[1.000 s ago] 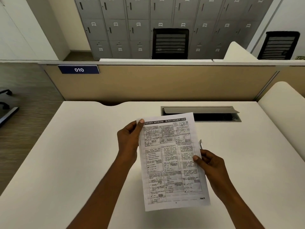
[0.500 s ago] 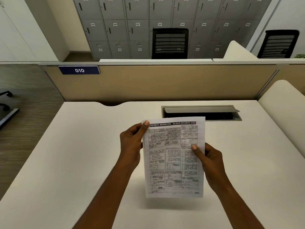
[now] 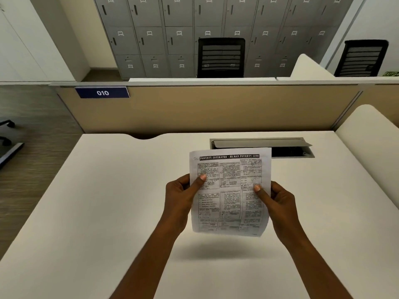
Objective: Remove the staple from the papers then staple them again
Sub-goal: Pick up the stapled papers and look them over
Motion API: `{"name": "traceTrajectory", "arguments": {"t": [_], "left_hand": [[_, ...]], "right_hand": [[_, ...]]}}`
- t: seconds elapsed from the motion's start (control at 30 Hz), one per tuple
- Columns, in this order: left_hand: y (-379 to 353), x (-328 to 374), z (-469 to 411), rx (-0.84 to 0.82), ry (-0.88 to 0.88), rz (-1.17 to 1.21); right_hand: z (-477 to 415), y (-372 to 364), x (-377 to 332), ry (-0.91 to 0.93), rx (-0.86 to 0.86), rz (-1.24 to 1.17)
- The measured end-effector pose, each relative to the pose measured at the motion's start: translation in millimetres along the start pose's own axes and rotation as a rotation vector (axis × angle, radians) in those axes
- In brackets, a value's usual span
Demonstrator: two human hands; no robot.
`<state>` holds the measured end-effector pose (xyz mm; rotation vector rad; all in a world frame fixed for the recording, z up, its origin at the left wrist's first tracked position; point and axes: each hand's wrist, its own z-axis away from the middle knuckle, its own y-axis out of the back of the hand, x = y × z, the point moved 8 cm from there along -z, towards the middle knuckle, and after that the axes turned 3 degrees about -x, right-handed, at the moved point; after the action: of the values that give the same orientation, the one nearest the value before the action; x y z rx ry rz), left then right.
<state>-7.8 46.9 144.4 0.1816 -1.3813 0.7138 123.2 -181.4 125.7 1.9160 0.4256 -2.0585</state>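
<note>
Grip: my left hand (image 3: 180,199) pinches left edge of printed white papers (image 3: 230,169), my right hand (image 3: 279,205) right edge, thumbs on front; sheets held clear above white table (image 3: 108,201) middle.

There are two bare hands, a left hand (image 3: 179,199) and a right hand (image 3: 278,203). One white printed paper sheet (image 3: 230,203) shows; whether more lie behind it cannot be told. There is one white rectangular desk (image 3: 108,201), with one grey metal cable hatch (image 3: 259,143) and one blue "010" sign (image 3: 102,92). Two black mesh-backed office chairs (image 3: 221,57) (image 3: 360,58) stand beyond. The grey metal lockers (image 3: 151,39) form three rows, with eight doors in the top row.
</note>
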Motion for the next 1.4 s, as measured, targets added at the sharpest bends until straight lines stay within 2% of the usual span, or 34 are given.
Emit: {"name": "traceTrajectory", "arguments": {"t": [0.07,0.17,0.23,0.33,0.5,0.67,0.83,1.03,1.1,1.27,1.33,1.4], "left_hand": [[-2.2,3.0,1.9,0.001,0.003,0.025],[-5.3,4.8,5.2,0.014,0.019,0.062],[-9.0,4.8,7.2,0.015,0.023,0.074],[-18.2,4.8,11.2,-0.006,0.011,0.088],[-32.4,3.2,19.9,0.016,0.017,0.137],[-46.2,2.7,28.8,-0.019,0.039,0.193],[-58.9,7.5,35.2,-0.077,0.007,0.183],[-65.4,18.9,34.3,-0.152,-0.096,0.145],[-53.6,27.9,30.2,-0.092,-0.162,0.118],[0.5,40.7,8.5,0.191,-0.265,-0.013],[10.4,39.4,0.8,0.195,-0.245,-0.091],[12.0,31.6,-3.7,0.132,-0.173,-0.111]], "right_hand": [[2.0,0.1,-9.3,0.047,0.058,0.107],[12.4,-1.6,-27.9,0.158,0.215,0.458],[23.1,-17.8,-45.6,0.296,0.216,0.558],[39.8,-58.6,-61.4,0.416,0.055,0.581],[62.0,-103.1,-60.9,0.372,-0.075,0.546],[68.6,-105.4,-66.0,0.398,-0.065,0.540],[74.1,-103.3,-76.4,0.513,-0.043,0.591],[67.3,-78.3,-82.5,0.526,0.050,0.400],[61.1,-70.2,-82.4,0.454,0.037,0.290],[50.2,-47.3,-87.9,0.319,-0.034,0.126],[50.3,-40.4,-94.7,0.313,-0.074,0.048],[49.7,-35.5,-98.4,0.289,-0.108,-0.021]]}}
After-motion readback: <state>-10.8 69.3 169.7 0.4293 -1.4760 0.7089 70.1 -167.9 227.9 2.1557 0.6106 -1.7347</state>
